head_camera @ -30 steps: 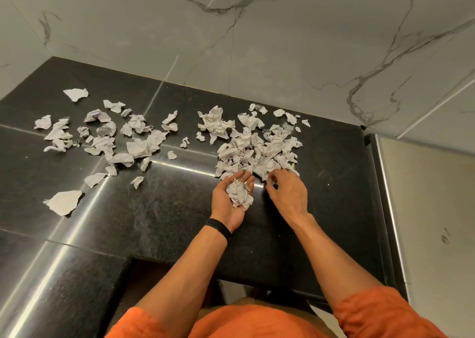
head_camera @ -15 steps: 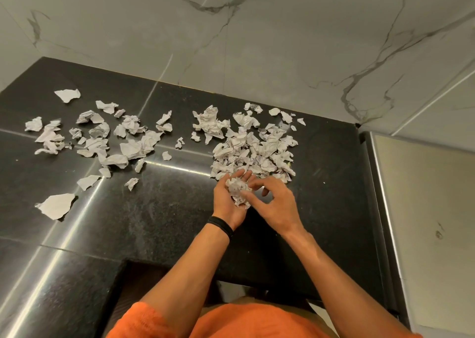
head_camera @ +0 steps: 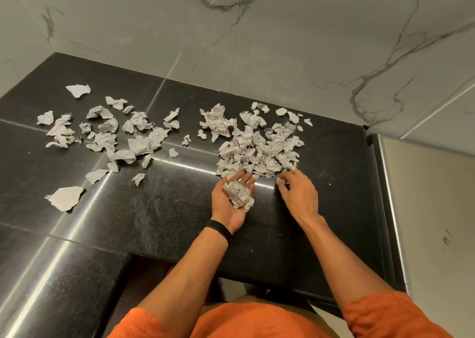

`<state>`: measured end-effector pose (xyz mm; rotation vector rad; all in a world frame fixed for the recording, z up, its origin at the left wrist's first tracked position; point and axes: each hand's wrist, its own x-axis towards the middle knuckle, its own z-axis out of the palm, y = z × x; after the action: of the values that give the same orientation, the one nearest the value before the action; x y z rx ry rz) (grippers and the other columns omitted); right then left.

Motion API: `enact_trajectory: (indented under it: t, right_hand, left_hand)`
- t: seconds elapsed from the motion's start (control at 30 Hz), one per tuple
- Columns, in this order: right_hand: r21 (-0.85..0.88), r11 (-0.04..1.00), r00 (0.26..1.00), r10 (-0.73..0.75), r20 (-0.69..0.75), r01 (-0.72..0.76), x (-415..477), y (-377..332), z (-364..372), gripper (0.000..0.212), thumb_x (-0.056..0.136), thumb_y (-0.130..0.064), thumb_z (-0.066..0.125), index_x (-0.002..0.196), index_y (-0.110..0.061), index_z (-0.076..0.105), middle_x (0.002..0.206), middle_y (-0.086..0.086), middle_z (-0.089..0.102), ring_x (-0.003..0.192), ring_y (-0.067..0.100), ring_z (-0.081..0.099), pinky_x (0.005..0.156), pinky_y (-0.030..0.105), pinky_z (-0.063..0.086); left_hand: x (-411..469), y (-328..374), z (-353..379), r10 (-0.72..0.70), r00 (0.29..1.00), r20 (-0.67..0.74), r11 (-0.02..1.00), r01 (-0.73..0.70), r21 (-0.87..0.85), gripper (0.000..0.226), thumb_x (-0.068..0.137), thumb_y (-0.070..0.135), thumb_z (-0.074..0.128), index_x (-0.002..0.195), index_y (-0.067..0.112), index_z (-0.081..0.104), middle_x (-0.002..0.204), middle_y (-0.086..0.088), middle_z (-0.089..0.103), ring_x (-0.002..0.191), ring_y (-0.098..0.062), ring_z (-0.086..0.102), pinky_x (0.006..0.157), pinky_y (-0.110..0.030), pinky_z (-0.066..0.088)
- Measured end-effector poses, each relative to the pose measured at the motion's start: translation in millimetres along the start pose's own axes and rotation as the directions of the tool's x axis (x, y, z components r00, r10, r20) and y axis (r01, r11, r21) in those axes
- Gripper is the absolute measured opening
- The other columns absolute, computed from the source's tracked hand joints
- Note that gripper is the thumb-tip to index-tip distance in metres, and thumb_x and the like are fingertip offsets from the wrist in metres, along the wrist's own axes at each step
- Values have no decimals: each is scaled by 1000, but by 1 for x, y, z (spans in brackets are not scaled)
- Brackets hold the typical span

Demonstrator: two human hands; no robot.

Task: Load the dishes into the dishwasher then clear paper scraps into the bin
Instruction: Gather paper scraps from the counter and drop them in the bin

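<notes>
On the black surface (head_camera: 167, 209), my left hand (head_camera: 223, 205) lies palm up, fingers loose, with a paper ball (head_camera: 240, 196) resting in it. My right hand (head_camera: 299, 196), palm down beside it, pinches a small scrap (head_camera: 280, 181) at the edge of the big pile (head_camera: 259, 150). More scraps (head_camera: 108, 137) lie spread out far left. The pen marks on them are too small to read.
</notes>
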<state>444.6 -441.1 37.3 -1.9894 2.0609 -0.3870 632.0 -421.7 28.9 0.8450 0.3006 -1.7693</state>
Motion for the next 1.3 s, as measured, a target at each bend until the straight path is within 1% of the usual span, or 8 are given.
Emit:
enact_trajectory:
  t: [0.27, 0.63, 0.8, 0.9, 1.0, 1.1, 1.23, 1.3]
  right_hand:
    - [382, 924, 990, 86, -111, -37, -17, -21, -11, 9, 94, -32, 71, 103, -29, 72, 104, -15, 54, 103, 7, 53, 87, 27, 48]
    - [664, 728, 981, -190, -40, 168, -42, -63, -1, 11, 90, -31, 73, 100, -29, 73, 104, -17, 66, 104, 11, 62, 88, 27, 50]
    - [735, 673, 995, -97, -22, 82, -32, -66, -4, 8, 91, -24, 76, 98, -27, 77, 102, -8, 70, 94, 8, 63, 80, 17, 48]
    - [604, 797, 1000, 6, -18, 6, -10, -57, -1, 11, 94, -19, 71, 102, -25, 75, 104, -9, 71, 91, 3, 64, 82, 18, 49]
    - [245, 967, 996, -82, 31, 72, 10, -45, 12, 23, 95, -25, 67, 117, -22, 74, 109, -4, 66, 98, 13, 62, 88, 32, 51]
    - [4, 979, 975, -203, 93, 204, 18, -45, 21, 27, 97, -30, 63, 122, -24, 73, 104, 0, 63, 101, 24, 60, 83, 43, 51]
    - [-115, 954, 960, -273, 61, 279, 13, -45, 21, 23, 101, -33, 58, 116, -25, 74, 100, -4, 65, 94, 20, 58, 76, 38, 49]
    - [12, 979, 979, -206, -5, 206, 6, -45, 19, 23, 100, -35, 61, 116, -25, 74, 102, -7, 66, 96, 16, 59, 82, 35, 49]
  left_hand:
    - [0, -5, 4, -24, 999, -31, 999, 24, 22, 49, 104, 35, 45, 134, -1, 59, 135, -23, 62, 126, -34, 60, 102, -38, 51]
    - [-1, -8, 7, -62, 995, 78, 997, 58, 52, 43, 102, 39, 43, 121, 6, 64, 109, -20, 71, 98, -36, 69, 97, -51, 53]
    - [-3, -2, -1, -49, 995, 89, 999, 50, -5, 41, 100, 33, 46, 120, 3, 66, 128, -23, 66, 122, -38, 62, 109, -49, 46]
    - [-3, 3, -4, -14, 998, 62, 998, 17, -55, 48, 99, 29, 44, 133, -1, 59, 134, -24, 63, 130, -35, 57, 109, -39, 46]
    - [-6, 6, -5, -9, 1000, 30, 998, 10, -63, 48, 101, 30, 42, 132, -2, 60, 130, -23, 66, 130, -34, 56, 103, -38, 49]
    - [-10, 8, -5, -4, 1000, 21, 998, 5, -63, 46, 101, 29, 43, 129, -3, 62, 130, -24, 65, 129, -34, 57, 103, -39, 49]
    - [-13, 12, -5, 15, 1000, 4, 999, -14, -48, 43, 102, 30, 43, 121, -2, 64, 130, -25, 64, 123, -35, 60, 104, -39, 48]
    - [-13, 12, -6, 21, 1000, -2, 999, -21, -46, 44, 103, 31, 43, 125, -2, 63, 131, -24, 64, 126, -35, 59, 102, -39, 50]
